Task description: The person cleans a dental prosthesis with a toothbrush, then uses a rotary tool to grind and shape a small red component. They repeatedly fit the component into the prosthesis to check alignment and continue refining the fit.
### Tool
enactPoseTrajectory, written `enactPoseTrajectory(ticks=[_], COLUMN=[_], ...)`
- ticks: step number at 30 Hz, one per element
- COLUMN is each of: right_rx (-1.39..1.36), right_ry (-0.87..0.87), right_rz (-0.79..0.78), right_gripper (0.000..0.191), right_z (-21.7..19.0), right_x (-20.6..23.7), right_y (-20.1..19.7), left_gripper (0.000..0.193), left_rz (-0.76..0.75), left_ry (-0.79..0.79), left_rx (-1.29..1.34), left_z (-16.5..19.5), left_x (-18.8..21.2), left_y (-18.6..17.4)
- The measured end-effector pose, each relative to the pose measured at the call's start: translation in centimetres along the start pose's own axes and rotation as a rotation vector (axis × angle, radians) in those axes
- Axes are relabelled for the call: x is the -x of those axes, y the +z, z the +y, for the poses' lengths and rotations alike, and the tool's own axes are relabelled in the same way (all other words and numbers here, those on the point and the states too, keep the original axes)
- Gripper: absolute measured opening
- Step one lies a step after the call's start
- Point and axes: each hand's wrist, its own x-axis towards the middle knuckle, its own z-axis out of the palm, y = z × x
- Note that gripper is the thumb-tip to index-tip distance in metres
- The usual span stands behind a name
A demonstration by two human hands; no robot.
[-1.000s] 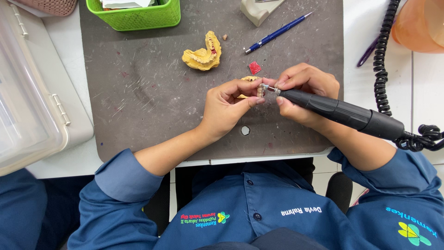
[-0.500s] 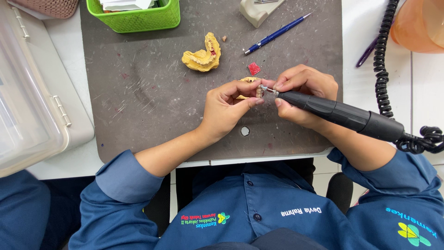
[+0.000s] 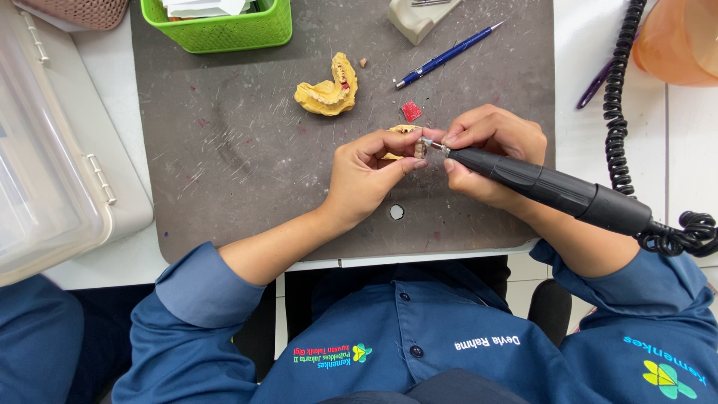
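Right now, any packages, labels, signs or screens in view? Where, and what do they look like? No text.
No signs or screens.
Clear plastic lidded box: left edge of table, rectangular, see-through with pale latches.
Green basket: top of grey mat, rectangular, bright green mesh, white papers inside.
Chest embroidery: shirt front, small multicoloured lettering with a green-yellow flower emblem.
Sleeve emblem: right sleeve, green-yellow flower with teal lettering.
White embroidered name strip: chest, near the buttons.

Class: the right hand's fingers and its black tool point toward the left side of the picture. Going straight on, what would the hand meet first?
The right hand would first meet the small yellow piece pinched in the left hand; the tool tip seems already at it, though contact is unclear.
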Motion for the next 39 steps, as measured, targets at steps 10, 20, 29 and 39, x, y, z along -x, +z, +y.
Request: enactPoseTrajectory(ticks=[10, 20, 29, 39], right_rx=[-0.315, -0.171, -0.215, -0.326], right_ry=[0.065, 0.050, 0.047, 0.019], right_rz=[-0.017, -0.046, 0.002, -0.037], right_gripper=[0.020, 0.022, 0.021, 0.019], right_z=[0.4, 0.3, 0.7, 1.7], right_x=[0.4, 0.3, 0.4, 0.7], right_y=[-0.1, -0.3, 0.1, -0.2], left_gripper=[0.027, 0.029, 0.035, 0.032], left_rz=[-0.021, -0.015, -0.022, -0.037], left_ry=[-0.022, -0.029, 0.028, 0.066], left_rx=[0.051, 0.044, -0.029, -0.085], left_z=[0.2, 0.4, 1.1, 3.2], left_x=[0.0, -0.1, 0.2, 0.3], left_y=[0.1, 0.1, 0.3, 0.7])
